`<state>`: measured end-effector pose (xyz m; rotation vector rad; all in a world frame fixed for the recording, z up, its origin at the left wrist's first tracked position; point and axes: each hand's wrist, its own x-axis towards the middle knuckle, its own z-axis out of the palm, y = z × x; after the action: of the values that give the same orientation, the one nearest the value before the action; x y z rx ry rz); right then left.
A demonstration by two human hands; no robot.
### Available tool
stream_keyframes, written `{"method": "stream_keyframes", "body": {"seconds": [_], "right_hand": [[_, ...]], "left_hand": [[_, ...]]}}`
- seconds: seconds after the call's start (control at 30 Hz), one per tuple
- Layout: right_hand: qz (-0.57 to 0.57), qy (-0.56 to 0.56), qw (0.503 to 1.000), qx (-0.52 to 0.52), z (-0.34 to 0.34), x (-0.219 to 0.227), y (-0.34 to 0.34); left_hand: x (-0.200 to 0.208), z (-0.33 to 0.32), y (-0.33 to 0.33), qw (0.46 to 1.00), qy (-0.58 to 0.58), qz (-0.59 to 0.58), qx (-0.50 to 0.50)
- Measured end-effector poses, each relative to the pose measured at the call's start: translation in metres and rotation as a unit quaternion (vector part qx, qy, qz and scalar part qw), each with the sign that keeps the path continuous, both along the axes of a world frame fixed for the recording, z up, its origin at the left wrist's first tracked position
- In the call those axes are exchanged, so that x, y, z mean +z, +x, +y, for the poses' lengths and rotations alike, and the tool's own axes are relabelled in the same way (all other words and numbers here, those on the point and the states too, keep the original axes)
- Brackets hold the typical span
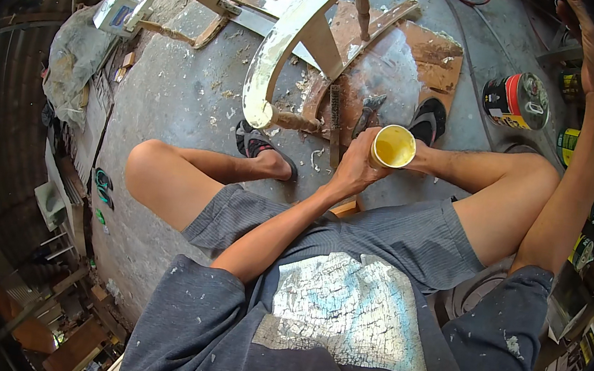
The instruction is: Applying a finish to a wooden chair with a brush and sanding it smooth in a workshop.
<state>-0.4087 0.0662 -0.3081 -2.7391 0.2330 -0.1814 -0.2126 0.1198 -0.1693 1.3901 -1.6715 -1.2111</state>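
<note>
My left hand (358, 165) is closed around a small cup (406, 138) with yellowish liquid in it, held above the floor between my legs. My right hand (590, 43) is raised at the upper right, beside dark shelving. Its fingers run into shadow at the picture's rim, so their grip is unclear. Ahead of the cup lies a curved wooden chair frame (271, 61) with patches of pale, flaking coating. A dark-handled brush-like tool (370, 112) and a long, narrow, rough-edged tool (334, 120) rest near my feet.
A stained brown board (439, 62) lies under part of the frame. To the right stands a black and red can (517, 101), with more cans (581, 251) along the shelving. A white box (117, 12) and plastic sheeting (76, 65) are at left, sandals (103, 188) below them.
</note>
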Motion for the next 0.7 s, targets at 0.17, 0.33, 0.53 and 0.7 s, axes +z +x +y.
{"method": "stream_keyframes", "body": {"seconds": [0.17, 0.33, 0.53, 0.7], "right_hand": [[0.028, -0.1, 0.995, 0.006, 0.01, -0.057, -0.01], [0.034, -0.117, 0.992, 0.014, 0.009, -0.075, -0.006], [0.057, -0.122, 0.991, 0.026, 0.009, -0.075, -0.008], [0.071, -0.13, 0.989, 0.028, 0.008, -0.074, -0.009]], "left_hand": [[-0.006, 0.0, 0.004, 1.0, 0.014, 0.0, 0.004], [-0.014, -0.003, 0.011, 0.999, 0.014, 0.007, 0.03], [-0.018, -0.003, 0.01, 0.999, 0.015, 0.011, 0.031], [-0.018, -0.003, 0.009, 0.999, 0.023, 0.005, 0.031]]}}
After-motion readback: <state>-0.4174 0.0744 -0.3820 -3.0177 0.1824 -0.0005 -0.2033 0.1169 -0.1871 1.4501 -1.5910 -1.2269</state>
